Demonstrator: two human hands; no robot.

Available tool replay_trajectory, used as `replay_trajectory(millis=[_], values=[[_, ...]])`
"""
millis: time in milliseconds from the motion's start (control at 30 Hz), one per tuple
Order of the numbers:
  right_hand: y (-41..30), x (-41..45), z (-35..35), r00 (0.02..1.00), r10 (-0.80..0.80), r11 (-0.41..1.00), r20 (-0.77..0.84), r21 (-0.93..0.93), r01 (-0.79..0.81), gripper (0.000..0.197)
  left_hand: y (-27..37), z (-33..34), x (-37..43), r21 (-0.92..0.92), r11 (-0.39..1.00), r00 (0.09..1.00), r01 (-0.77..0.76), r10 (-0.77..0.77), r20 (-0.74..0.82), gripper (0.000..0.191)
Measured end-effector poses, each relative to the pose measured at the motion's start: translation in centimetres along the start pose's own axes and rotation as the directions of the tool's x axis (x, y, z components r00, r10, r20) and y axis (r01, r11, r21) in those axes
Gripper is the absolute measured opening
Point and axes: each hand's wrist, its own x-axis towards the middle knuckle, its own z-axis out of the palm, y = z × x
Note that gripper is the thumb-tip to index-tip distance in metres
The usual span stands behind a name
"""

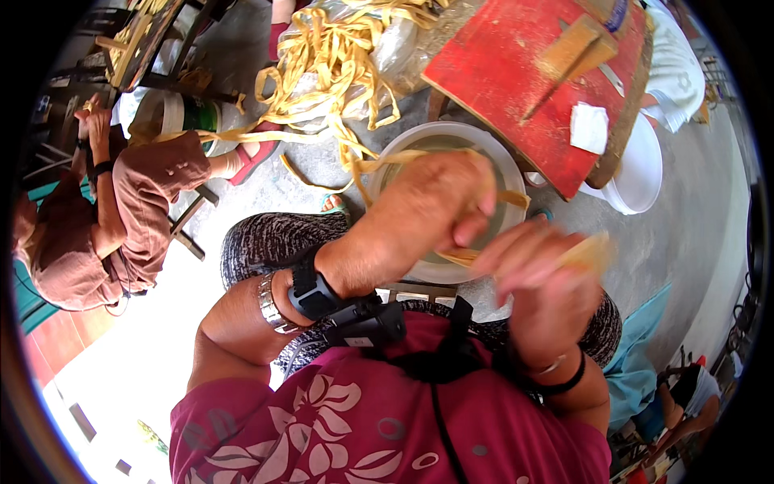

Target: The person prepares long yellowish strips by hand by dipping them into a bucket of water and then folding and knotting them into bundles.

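Note:
Over a round white tub of cloudy liquid, my left hand has its fingers closed on a yellowish flat strip. The strip trails left from this hand to a loose tangle of similar strips on the floor and plastic. A short length shows between my hands, below the left fingers. To the right, my right hand is blurred, its fingers bent around a pale yellow piece of the same material. The exact finger contact there is unclear.
A red board beyond the tub carries wooden blocks, a blade and a folded white cloth or tissue. A white bucket stands at right. A person in brown sits at left; a strip runs that way. Other people are at right.

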Motion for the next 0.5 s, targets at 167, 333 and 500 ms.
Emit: replay_trajectory(millis=[167,333,500], values=[[0.7,1.8,0.5,0.958,0.123,0.992,-0.259,0.05,-0.114,0.026,1.7,0.7,-0.9,0.035,0.995,0.939,0.089,-0.096,0.329,0.023],[0.0,2.0,1.1,0.915,0.301,0.935,-0.268,-0.107,-0.339,0.025,1.8,-0.6,-1.0,0.309,0.934,0.902,-0.18,0.032,0.43,0.016],[0.4,3.0,0.4,0.927,0.329,0.89,-0.182,-0.268,-0.369,0.032,1.6,-0.8,-1.1,0.765,0.275,0.689,-0.582,0.666,0.286,0.02]])
